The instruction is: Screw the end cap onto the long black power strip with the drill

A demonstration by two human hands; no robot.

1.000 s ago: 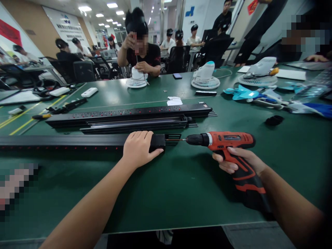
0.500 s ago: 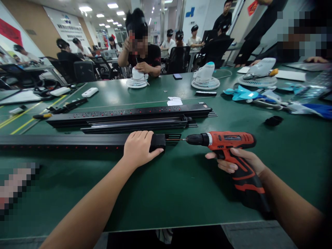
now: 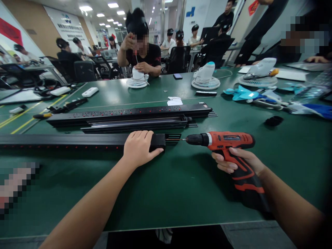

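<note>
A long black power strip (image 3: pixel 77 139) lies on its side across the green table, its row of red-dotted sockets facing me. My left hand (image 3: pixel 138 148) grips it near its right end, fingers over the top and thumb along the end piece. In my right hand (image 3: pixel 238 160) is a red and black cordless drill (image 3: pixel 230 138), held by its handle with the index finger at the trigger. Its long thin bit (image 3: pixel 175 139) points left and meets the strip's right end, beside slotted metal tabs (image 3: pixel 176 136). The bit's tip is too small to make out.
Behind lie another power strip (image 3: pixel 129 112) and a dark narrow rail (image 3: pixel 140 123). A screwdriver (image 3: pixel 43 116) lies left. White fan parts (image 3: pixel 206 77), blue fan blades (image 3: pixel 241 92) and a small black piece (image 3: pixel 274 120) are farther right. Across the table a person (image 3: pixel 140 52) works on a fan.
My right index finger has curled inward against the drill's trigger. The drill has barely shifted, and my left hand stays in place on the power strip.
</note>
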